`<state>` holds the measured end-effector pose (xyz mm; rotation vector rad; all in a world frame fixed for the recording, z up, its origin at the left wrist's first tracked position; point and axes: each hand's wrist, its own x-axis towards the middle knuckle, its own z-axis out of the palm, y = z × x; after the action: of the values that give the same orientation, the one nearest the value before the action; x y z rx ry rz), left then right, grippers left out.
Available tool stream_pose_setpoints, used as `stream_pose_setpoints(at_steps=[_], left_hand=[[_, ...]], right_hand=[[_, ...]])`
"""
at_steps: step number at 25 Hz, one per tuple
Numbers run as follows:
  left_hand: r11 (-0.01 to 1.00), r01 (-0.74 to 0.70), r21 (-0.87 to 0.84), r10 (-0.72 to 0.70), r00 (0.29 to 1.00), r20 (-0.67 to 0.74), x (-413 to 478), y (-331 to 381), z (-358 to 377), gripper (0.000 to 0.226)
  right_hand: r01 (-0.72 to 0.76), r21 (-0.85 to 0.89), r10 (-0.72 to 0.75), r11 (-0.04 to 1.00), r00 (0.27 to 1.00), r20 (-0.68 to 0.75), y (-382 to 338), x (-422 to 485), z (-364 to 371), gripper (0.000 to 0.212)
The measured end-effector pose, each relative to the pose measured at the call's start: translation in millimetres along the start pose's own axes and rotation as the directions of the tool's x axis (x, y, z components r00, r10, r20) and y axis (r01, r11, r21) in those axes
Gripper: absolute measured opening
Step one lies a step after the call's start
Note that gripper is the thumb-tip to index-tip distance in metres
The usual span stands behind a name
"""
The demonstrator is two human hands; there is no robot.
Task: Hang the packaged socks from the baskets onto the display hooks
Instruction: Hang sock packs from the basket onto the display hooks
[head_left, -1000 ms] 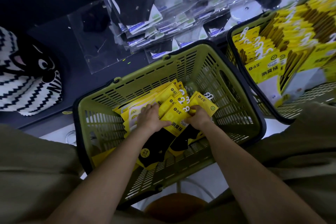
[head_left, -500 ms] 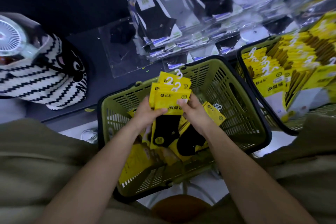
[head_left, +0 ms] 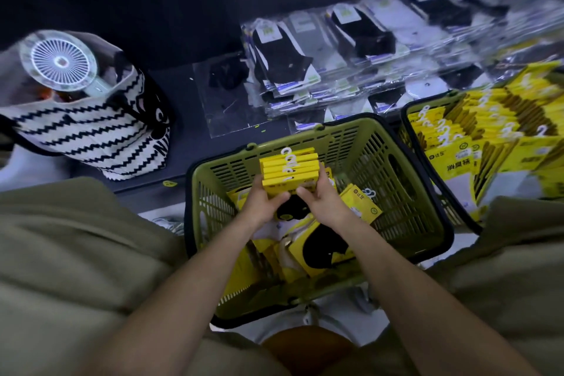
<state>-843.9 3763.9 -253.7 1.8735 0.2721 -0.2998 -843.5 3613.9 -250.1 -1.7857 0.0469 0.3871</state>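
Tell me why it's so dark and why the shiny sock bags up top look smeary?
Head view: dim light leaves the back nearly black; the clear plastic sock bags top right are smeared by blur and glare; the stack of yellow cardboard sock packs gripped by the left hand and right hand looks sharper; the wide lens bows the green plastic basket.

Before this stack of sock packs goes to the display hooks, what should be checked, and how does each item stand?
1. Two-handed grip: ok; left hand and right hand hold the sock packs at their near end.
2. Packs squared into one stack: ok.
3. White hanger hooks aligned at the far end: ok.
4. Stack lifted clear of the green basket contents: ok.
5. Free display hook to aim for: cannot tell, none in view.
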Motion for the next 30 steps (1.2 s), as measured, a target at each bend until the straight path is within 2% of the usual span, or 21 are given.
stream_pose_setpoints(at_steps=[3,6,9,13,18,21,23,26,30], left_hand=[[0.994,-0.106,0.032,0.107,0.994,-0.031,1,24,-5,0.047],[0.977,-0.208,-0.048,0.203,0.975,-0.087,-2,62,-22,0.042],[0.941,-0.332,-0.069,0.321,0.938,-0.132,-7,107,-43,0.041],[0.879,-0.451,-0.154,0.425,0.888,-0.177,-16,169,-69,0.039],[0.803,-0.550,-0.230,0.487,0.828,-0.279,-17,233,-113,0.046],[0.745,-0.611,-0.269,0.537,0.788,-0.301,-15,266,-136,0.041],[0.695,-0.659,-0.289,0.568,0.749,-0.341,-12,287,-152,0.036],[0.669,-0.691,-0.274,0.582,0.716,-0.385,-4,309,-170,0.039],[0.682,-0.699,-0.213,0.589,0.698,-0.408,6,317,-188,0.040]], right_hand=[[0.054,-0.024,-0.056,0.998,0.996,-0.073,-25,3,-7,0.052],[0.163,0.059,-0.155,0.985,0.980,-0.123,-69,8,-14,0.047],[0.249,0.158,-0.203,0.955,0.944,-0.260,-120,14,-23,0.044],[0.367,0.143,-0.299,0.919,0.886,-0.354,-189,16,-35,0.031],[0.504,0.135,-0.438,0.853,0.832,-0.340,-272,21,-40,0.013],[0.563,0.125,-0.506,0.817,0.804,-0.312,-316,25,-42,0.010],[0.619,0.087,-0.574,0.781,0.765,-0.291,-350,27,-46,0.013],[0.714,-0.040,-0.695,0.699,0.665,-0.272,-400,30,-53,0.021],[0.733,-0.358,-0.811,0.578,0.564,-0.156,-448,39,-48,0.023]])
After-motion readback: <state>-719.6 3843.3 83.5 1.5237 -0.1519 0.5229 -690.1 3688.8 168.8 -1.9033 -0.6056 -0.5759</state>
